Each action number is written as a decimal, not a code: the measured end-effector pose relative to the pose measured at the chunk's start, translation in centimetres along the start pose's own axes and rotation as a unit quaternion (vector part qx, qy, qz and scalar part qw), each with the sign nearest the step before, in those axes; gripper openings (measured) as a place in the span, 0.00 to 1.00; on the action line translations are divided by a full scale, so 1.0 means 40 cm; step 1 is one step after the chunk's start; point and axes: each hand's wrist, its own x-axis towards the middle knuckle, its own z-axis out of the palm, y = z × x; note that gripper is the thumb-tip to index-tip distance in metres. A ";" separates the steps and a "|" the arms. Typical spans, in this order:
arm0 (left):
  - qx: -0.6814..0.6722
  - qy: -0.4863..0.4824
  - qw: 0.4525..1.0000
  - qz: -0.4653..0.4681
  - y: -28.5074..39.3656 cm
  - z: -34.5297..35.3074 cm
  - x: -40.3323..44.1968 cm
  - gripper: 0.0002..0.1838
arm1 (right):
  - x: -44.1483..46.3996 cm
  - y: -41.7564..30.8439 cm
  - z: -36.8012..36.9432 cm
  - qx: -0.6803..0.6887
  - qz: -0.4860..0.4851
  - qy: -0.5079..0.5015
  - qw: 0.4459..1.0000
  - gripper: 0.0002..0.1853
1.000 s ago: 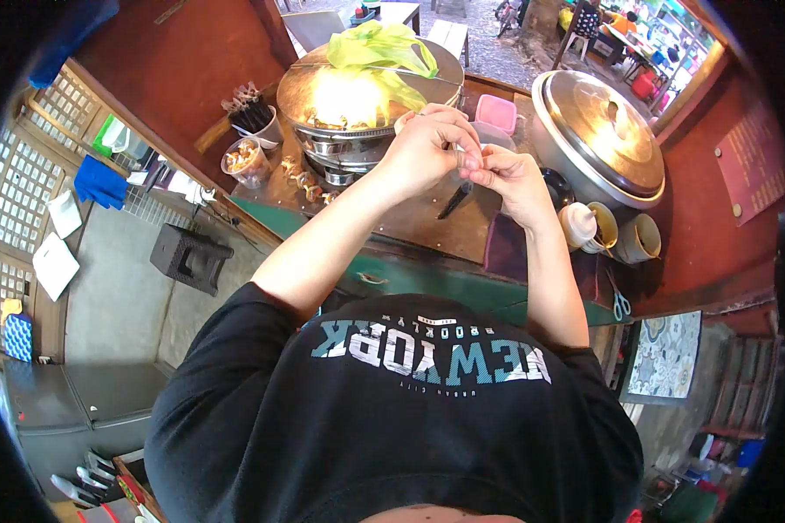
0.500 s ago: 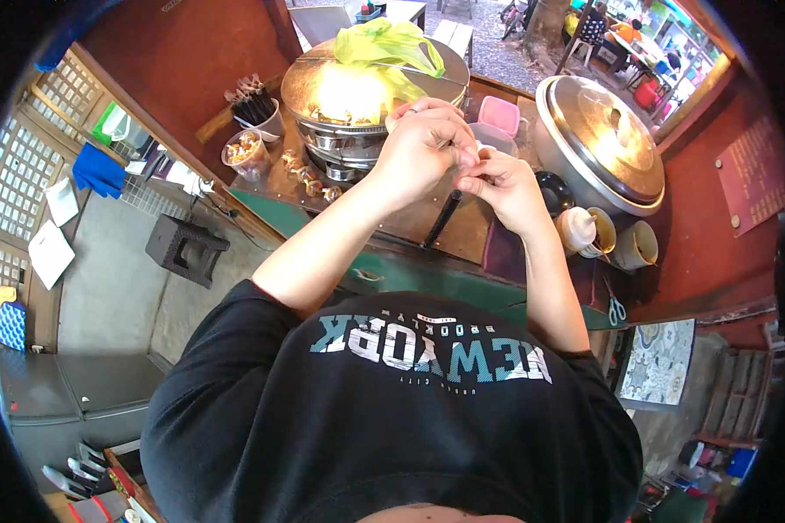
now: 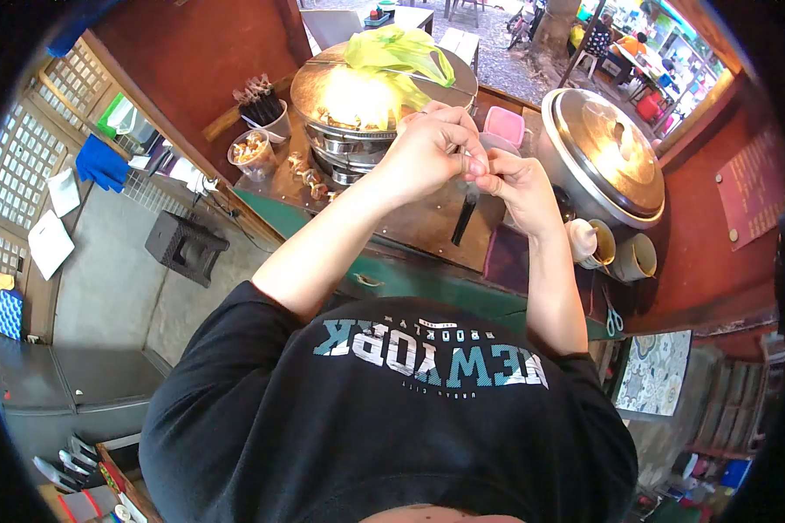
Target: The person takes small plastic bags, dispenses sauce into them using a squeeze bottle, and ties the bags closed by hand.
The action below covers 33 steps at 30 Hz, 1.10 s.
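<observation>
My left hand [image 3: 433, 150] and my right hand [image 3: 523, 187] meet above the counter, thumbs and fingertips pinched together. From the pinch hangs a narrow black item in a clear plastic wrapper [image 3: 465, 218], its lower end pointing down. The fingers cover its top. Similar black wrapped items [image 3: 259, 106] stand in a white cup [image 3: 279, 127] at the left. Just behind my left hand is a round metal pan [image 3: 323, 77] under bright light, with a yellow-green plastic bag [image 3: 397, 54] draped over it.
A plastic cup of food pieces [image 3: 253, 155] and several skewered pieces [image 3: 305, 174] are on the counter at left. At right stand a large lidded pot [image 3: 602, 148], a sauce bottle [image 3: 582, 241], a brown-stained cup [image 3: 637, 258] and scissors [image 3: 613, 315]. A pink container [image 3: 503, 126] sits behind.
Both hands stay pinched together. The black wrapped item has swung slightly right and hangs more upright. The whole view has shifted a little.
</observation>
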 end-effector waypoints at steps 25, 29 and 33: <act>0.114 0.144 0.983 0.022 0.032 0.020 -0.020 0.05 | -0.012 -0.024 0.061 -0.128 -0.039 0.119 0.984 0.05; 0.115 0.172 0.978 0.029 0.041 0.021 -0.018 0.05 | -0.014 -0.005 0.064 -0.113 -0.049 0.125 0.984 0.05; 0.134 0.181 0.973 0.048 0.038 0.011 -0.018 0.07 | -0.012 0.011 0.064 -0.167 -0.073 0.118 0.976 0.05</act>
